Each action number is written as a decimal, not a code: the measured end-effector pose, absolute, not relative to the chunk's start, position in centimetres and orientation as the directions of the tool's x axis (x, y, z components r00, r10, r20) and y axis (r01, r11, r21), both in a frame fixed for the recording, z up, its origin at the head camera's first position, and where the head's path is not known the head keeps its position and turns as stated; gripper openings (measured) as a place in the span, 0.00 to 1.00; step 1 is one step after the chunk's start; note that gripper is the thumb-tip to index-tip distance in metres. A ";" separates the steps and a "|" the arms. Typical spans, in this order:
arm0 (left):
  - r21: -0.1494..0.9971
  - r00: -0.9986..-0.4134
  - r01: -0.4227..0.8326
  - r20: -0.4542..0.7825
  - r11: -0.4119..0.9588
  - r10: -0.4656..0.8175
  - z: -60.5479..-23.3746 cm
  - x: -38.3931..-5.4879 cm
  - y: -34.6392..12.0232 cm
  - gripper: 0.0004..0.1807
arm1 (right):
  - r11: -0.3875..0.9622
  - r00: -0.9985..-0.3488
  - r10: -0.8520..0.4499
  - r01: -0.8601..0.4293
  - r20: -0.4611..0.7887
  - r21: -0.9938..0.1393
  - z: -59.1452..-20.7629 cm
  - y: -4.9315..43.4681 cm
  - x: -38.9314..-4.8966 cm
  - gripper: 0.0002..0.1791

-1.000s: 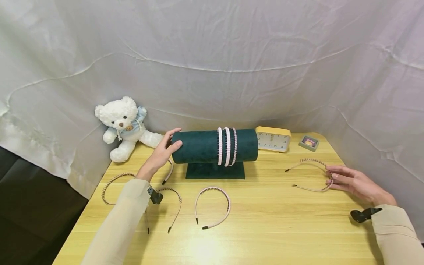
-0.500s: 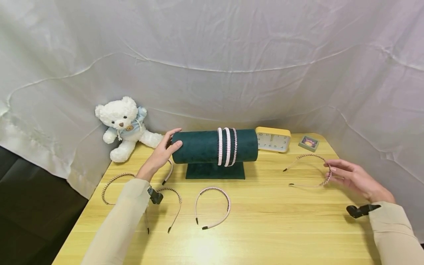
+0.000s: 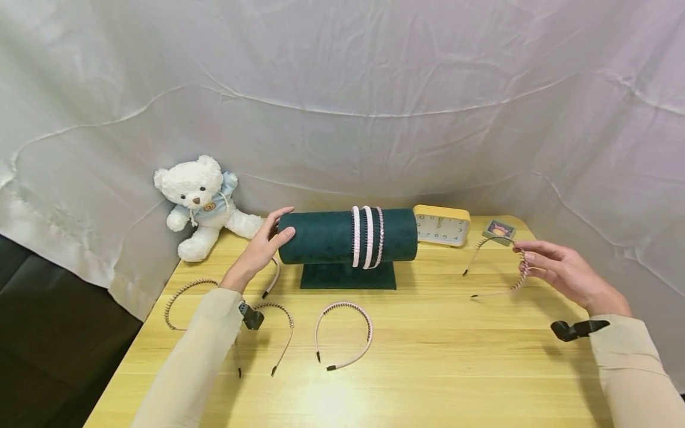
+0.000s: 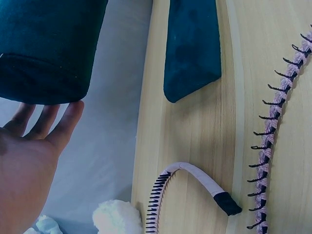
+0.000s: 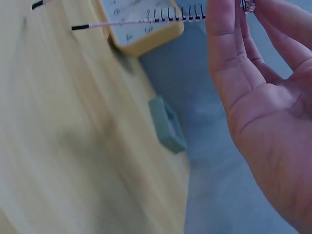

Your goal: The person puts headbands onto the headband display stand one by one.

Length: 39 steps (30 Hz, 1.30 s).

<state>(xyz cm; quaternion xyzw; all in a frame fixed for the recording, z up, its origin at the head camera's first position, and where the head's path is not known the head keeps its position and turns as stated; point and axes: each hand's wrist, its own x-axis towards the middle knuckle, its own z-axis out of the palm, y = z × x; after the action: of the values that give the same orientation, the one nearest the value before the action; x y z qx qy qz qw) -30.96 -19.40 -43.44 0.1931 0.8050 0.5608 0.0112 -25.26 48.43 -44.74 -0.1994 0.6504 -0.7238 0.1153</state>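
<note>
My left hand [image 3: 255, 252] touches the left end of a dark green velvet headband stand [image 3: 318, 238]. In the left wrist view its fingers [image 4: 63, 124] reach out straight against the roll's end. Around the roll sit two pale pink headbands [image 3: 368, 238] and a thinner mauve one [image 3: 380, 238]. On the right, my right hand [image 3: 569, 276] pinches a thin twisted pink headband [image 3: 517, 284] by its arch, its black-tipped ends pointing left. The right wrist view shows that headband's comb teeth [image 5: 187, 18] above the table, while part of the band is hidden by the fingers.
A pink headband [image 3: 369, 324] lies in front of the stand, with several others, such as a twisted one [image 3: 289, 315], at the left by my forearm. Behind are a white teddy bear [image 3: 206, 220], a yellow clock [image 3: 441, 226], a small grey-green box [image 3: 495, 224] and a grey curtain [image 3: 342, 119].
My right hand has raised the twisted headband from the table and moved it slightly left and away from me. The left hand keeps its place on the stand.
</note>
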 end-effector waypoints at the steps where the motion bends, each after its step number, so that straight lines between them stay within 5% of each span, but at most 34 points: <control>1: 0.907 -0.925 0.300 0.201 0.295 0.324 -43.4 -31.0 -19.4 0.34 | -0.109 -0.897 -0.420 -0.103 0.140 -0.989 -44.4 48.1 -25.2 0.25; 16: 0.906 -0.925 0.303 0.205 0.294 0.321 -43.4 -31.0 -19.3 0.35 | -0.019 -0.955 -0.238 -0.175 0.175 -0.984 -40.3 42.9 -25.1 0.20; 26: 0.910 -0.927 0.292 0.194 0.296 0.321 -43.4 -31.0 -19.4 0.34 | -0.061 -0.931 -0.285 -0.220 0.228 -0.974 -38.9 38.8 -25.7 0.18; 39: 0.908 -0.927 0.292 0.192 0.301 0.321 -43.5 -31.1 -19.4 0.33 | 0.053 -0.931 -0.305 -0.227 0.201 -0.972 -38.6 33.3 -27.1 0.17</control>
<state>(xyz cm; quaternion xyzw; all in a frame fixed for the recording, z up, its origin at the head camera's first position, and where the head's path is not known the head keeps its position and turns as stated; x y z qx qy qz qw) -31.09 -19.41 -43.54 0.1901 0.8065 0.5597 0.0132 -27.08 33.32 -38.64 -0.1835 0.7250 -0.6632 0.0294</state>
